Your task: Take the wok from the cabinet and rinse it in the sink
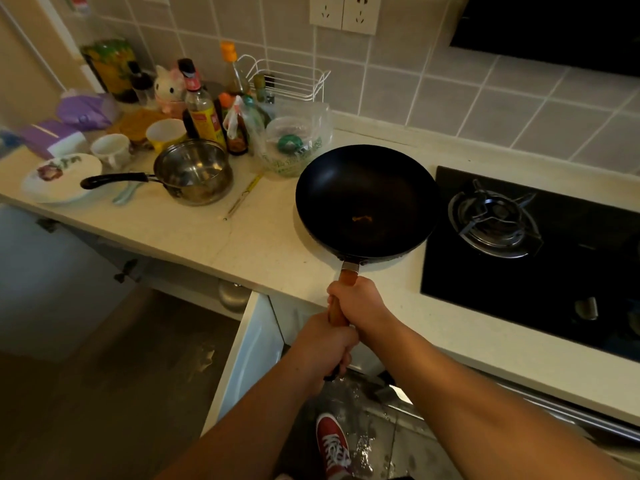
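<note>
In the head view, we held the round black wok (367,199) by its cylindrical wooden handle (341,306). Our right hand (360,303) was clenched around the handle's upper part; our left hand (329,344) was clenched directly below it. The smooth, matte bowl sat beyond both hands, above the pale countertop (263,244), left of the glossy black hob (519,265).

Pale countertop (263,244), steel saucepan (194,171), floral plate (60,176), two cups (112,148), bottles (201,112), black gas hob (540,258)
</note>
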A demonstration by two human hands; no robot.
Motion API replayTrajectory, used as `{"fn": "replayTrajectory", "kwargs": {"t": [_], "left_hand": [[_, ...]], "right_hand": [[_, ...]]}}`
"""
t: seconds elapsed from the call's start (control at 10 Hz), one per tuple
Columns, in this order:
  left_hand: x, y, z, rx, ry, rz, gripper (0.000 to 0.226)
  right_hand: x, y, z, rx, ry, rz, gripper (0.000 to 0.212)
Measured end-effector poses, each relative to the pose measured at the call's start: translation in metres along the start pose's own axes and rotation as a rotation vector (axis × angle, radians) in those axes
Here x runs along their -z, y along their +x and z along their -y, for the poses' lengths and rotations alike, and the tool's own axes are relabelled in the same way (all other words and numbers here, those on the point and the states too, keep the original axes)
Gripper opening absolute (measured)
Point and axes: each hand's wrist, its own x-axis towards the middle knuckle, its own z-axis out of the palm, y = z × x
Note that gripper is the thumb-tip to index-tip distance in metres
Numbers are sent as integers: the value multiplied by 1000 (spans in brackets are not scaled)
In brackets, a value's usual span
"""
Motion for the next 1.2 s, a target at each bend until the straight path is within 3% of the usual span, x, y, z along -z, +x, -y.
{"fn": "replayTrajectory", "kwargs": {"t": [0.6, 1.0, 1.2], "left_hand": [[-1, 50, -23, 42, 55, -18, 19], [-1, 42, -33, -38, -15, 74, 11], [6, 26, -7, -10, -184, 121, 39]], "right_hand": [[9, 49, 13, -79, 85, 1, 10], [21, 54, 16, -83, 147, 56, 17], [46, 19, 9, -1, -85, 8, 48]]}}
